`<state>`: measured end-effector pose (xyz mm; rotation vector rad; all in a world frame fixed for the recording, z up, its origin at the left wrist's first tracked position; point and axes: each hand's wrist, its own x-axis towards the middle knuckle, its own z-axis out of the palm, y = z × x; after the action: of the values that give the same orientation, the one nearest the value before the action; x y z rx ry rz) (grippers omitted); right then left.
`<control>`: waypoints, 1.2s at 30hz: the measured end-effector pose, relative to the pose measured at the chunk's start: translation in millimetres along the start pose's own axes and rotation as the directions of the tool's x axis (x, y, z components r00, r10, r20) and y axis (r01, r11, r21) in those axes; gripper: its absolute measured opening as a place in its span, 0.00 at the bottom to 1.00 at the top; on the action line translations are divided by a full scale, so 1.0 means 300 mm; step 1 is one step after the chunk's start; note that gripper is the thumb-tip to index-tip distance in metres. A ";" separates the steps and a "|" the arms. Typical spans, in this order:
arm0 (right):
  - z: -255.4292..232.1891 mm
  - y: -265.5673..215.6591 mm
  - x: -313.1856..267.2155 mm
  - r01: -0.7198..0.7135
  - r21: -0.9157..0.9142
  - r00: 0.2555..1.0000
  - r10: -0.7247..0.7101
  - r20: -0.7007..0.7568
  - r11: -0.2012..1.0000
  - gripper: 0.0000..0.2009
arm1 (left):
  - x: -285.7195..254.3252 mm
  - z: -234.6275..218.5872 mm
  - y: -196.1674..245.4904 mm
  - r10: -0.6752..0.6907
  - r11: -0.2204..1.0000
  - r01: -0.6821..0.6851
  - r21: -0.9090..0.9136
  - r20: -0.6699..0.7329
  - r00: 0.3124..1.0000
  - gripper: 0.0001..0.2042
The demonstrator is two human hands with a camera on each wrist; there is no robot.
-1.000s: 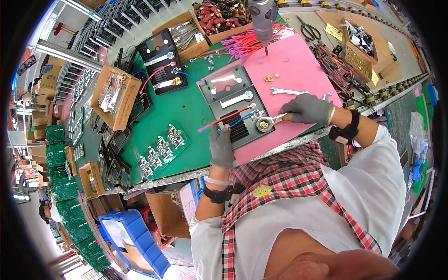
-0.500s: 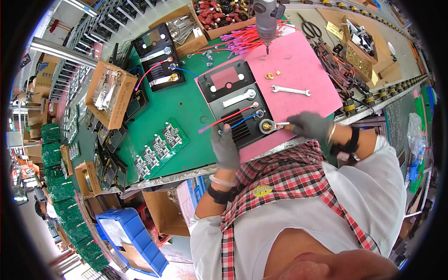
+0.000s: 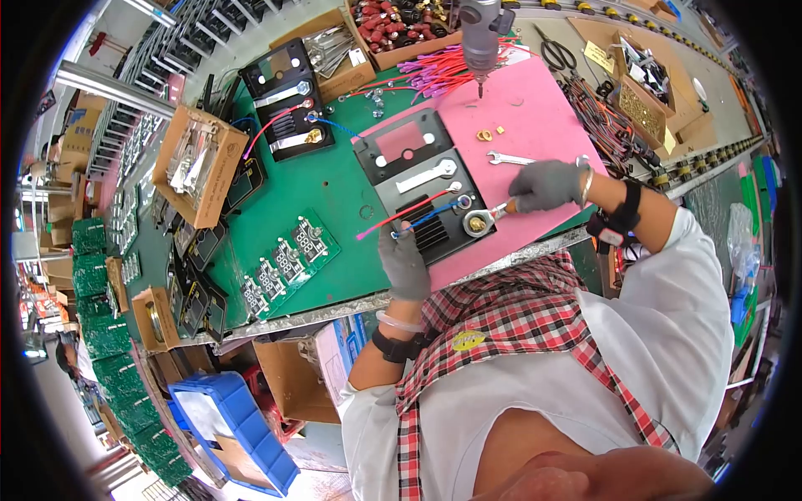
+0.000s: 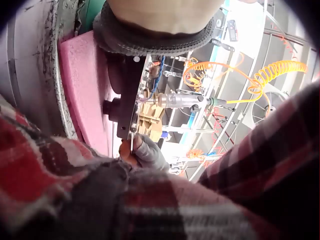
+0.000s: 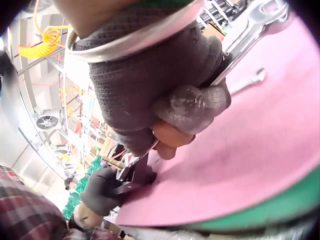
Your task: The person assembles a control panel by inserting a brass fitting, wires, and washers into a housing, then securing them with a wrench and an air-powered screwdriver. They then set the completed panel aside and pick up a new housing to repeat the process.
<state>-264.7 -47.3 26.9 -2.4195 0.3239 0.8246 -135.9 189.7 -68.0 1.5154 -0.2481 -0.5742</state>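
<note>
At the centre of the head view, the right hand (image 3: 545,185) is clamped around a spanner (image 3: 499,210) whose long axis runs down-left from the hand to a brass nut (image 3: 476,223) on the black panel (image 3: 422,190). The left hand (image 3: 403,259) presses down on the panel's lower edge, fingers fairly straight, beside the blue wire (image 3: 430,217) and red wire (image 3: 407,215). The panel lies on a pink mat (image 3: 543,117) on the worktop (image 3: 326,192). A cardboard box (image 3: 393,25) at the top holds red and black knobs; another box (image 3: 196,171) at left holds clear bagged parts.
</note>
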 end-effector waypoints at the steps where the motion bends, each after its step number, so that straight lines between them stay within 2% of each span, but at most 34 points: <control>1: 0.046 0.020 -0.011 0.028 0.022 0.998 -0.027 -0.048 0.999 0.18 | 0.004 0.003 -0.011 -0.026 0.998 0.027 -0.062 0.003 1.000 0.09; 2: 0.083 0.027 -0.024 0.055 0.047 0.994 -0.050 -0.102 0.997 0.17 | 0.008 0.009 -0.011 -0.024 0.993 0.024 -0.120 -0.005 1.000 0.08; 3: 0.082 -0.018 -0.055 -0.014 0.063 0.996 0.019 -0.093 0.998 0.16 | 0.008 0.017 -0.009 -0.022 0.984 0.020 -0.177 -0.011 1.000 0.08; 6: 0.195 -0.048 -0.079 -0.093 0.234 0.968 0.143 -0.206 0.968 0.16 | 0.007 0.043 0.035 -0.028 0.932 0.040 -0.359 0.037 0.999 0.08; 7: 0.229 -0.056 -0.088 -0.081 0.279 0.956 0.154 -0.251 0.957 0.16 | 0.006 0.048 0.052 -0.025 0.906 0.048 -0.421 0.060 0.998 0.09; 9: 0.272 -0.043 -0.099 -0.005 0.290 0.924 0.115 -0.365 0.957 0.17 | 0.007 0.042 0.074 -0.038 0.965 0.076 -0.253 0.150 0.988 0.13; 11: 0.185 -0.077 -0.139 -0.060 0.253 0.935 0.143 -0.326 0.966 0.17 | 0.009 -0.001 0.090 -0.033 0.996 0.045 -0.070 0.172 0.985 0.16; 12: 0.161 -0.064 -0.150 0.014 0.182 0.903 0.066 -0.425 0.983 0.15 | 0.006 -0.013 0.077 -0.025 1.000 0.025 0.003 0.196 0.980 0.17; 13: 0.123 -0.051 -0.169 0.125 0.202 0.854 -0.001 -0.521 0.971 0.13 | 0.009 -0.020 0.056 -0.020 0.998 0.005 0.068 0.226 0.974 0.18; 14: 0.086 -0.022 -0.179 0.201 0.284 0.832 -0.010 -0.555 0.937 0.11 | 0.012 -0.023 0.026 -0.026 0.993 -0.007 0.121 0.263 0.964 0.20; 15: 0.097 0.024 -0.154 0.359 0.425 0.702 0.060 -0.710 0.831 0.10 | 0.022 -0.022 -0.008 -0.041 0.987 -0.009 0.158 0.307 0.951 0.22; 16: 0.062 0.042 -0.135 0.331 0.487 0.633 0.192 -0.750 0.808 0.11 | 0.033 -0.014 -0.015 -0.077 0.986 0.020 0.167 0.345 0.935 0.24; 17: -0.001 0.053 -0.138 0.067 0.404 0.674 0.257 -0.692 0.912 0.13 | 0.041 -0.009 -0.013 -0.120 0.982 0.054 0.180 0.382 0.916 0.25; 18: -0.014 0.113 -0.101 0.040 0.460 0.664 0.320 -0.676 0.887 0.14 | 0.041 0.014 0.058 -0.242 0.969 0.198 0.148 0.397 0.885 0.23; 19: -0.013 0.161 -0.067 0.026 0.390 0.620 0.291 -0.729 0.920 0.14 | 0.047 0.004 0.128 -0.278 0.914 0.090 0.396 0.449 0.850 0.23; 20: -0.002 0.208 -0.036 0.005 0.322 0.573 0.261 -0.777 0.947 0.15 | 0.052 -0.028 0.201 -0.333 0.792 -0.036 0.609 0.480 0.812 0.22; 21: 0.018 0.268 0.004 -0.049 0.225 0.539 0.215 -0.814 0.973 0.15 | 0.057 -0.069 0.268 -0.404 0.611 -0.168 0.773 0.487 0.774 0.22; 23: 0.046 0.360 0.078 -0.170 0.045 0.478 0.122 -0.870 0.984 0.15 | 0.101 -0.186 0.416 -0.477 0.702 0.062 0.709 0.404 0.781 0.17; 24: 0.039 0.373 0.092 -0.240 -0.004 0.507 0.122 -0.853 0.971 0.15 | 0.181 -0.291 0.391 -0.145 0.709 -0.228 0.667 0.455 0.879 0.12; 25: 0.038 0.377 0.103 -0.307 -0.051 0.539 0.129 -0.833 0.950 0.15 | 0.242 -0.334 0.466 0.148 0.439 -0.350 0.828 0.318 0.937 0.09; 26: 0.040 0.375 0.113 -0.370 -0.100 0.570 0.141 -0.809 0.924 0.15 | 0.302 -0.421 0.540 0.321 0.476 -0.402 0.782 0.271 0.907 0.08; 27: 0.039 0.366 0.108 -0.439 -0.211 0.564 0.085 -0.822 0.873 0.15 | 0.297 -0.410 0.692 0.264 0.451 -0.130 0.883 0.007 0.965 0.10; 28: 0.028 0.333 0.087 -0.433 -0.237 0.554 0.050 -0.831 0.870 0.15 | 0.395 -0.480 0.724 0.383 0.217 -0.055 0.975 -0.033 0.923 0.10; 30: -0.011 0.251 0.040 -0.424 -0.291 0.533 -0.024 -0.846 0.858 0.15 | 0.546 -0.594 0.761 0.416 0.007 0.050 0.999 -0.048 0.908 0.10; 31: -0.016 0.247 0.041 -0.337 -0.270 0.507 -0.068 -0.859 0.902 0.14 | 0.584 -0.614 0.760 0.410 -0.044 0.094 0.995 -0.068 0.910 0.10; 33: -0.006 0.254 0.039 -0.171 -0.101 0.543 0.008 -0.840 0.980 0.14 | 0.662 -0.636 0.755 0.403 -0.144 0.169 0.975 -0.098 0.910 0.11; 34: 0.001 0.260 0.038 -0.091 -0.007 0.563 0.046 -0.826 0.996 0.14 | 0.735 -0.675 0.719 0.398 -0.098 0.190 0.977 -0.137 0.907 0.11; 35: 0.006 0.256 0.038 -0.035 0.011 0.561 0.028 -0.828 0.999 0.14 | 0.824 -0.727 0.664 0.388 -0.053 0.208 0.977 -0.172 0.905 0.11; 36: 0.014 0.237 0.027 0.015 0.028 0.557 0.015 -0.831 0.999 0.14 | 0.843 -0.706 0.668 0.374 -0.005 0.220 0.975 -0.202 0.905 0.11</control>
<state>-288.2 -103.3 -11.4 -2.6109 0.6769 -0.4338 223.1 238.0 65.7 3.0543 -0.4667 0.2700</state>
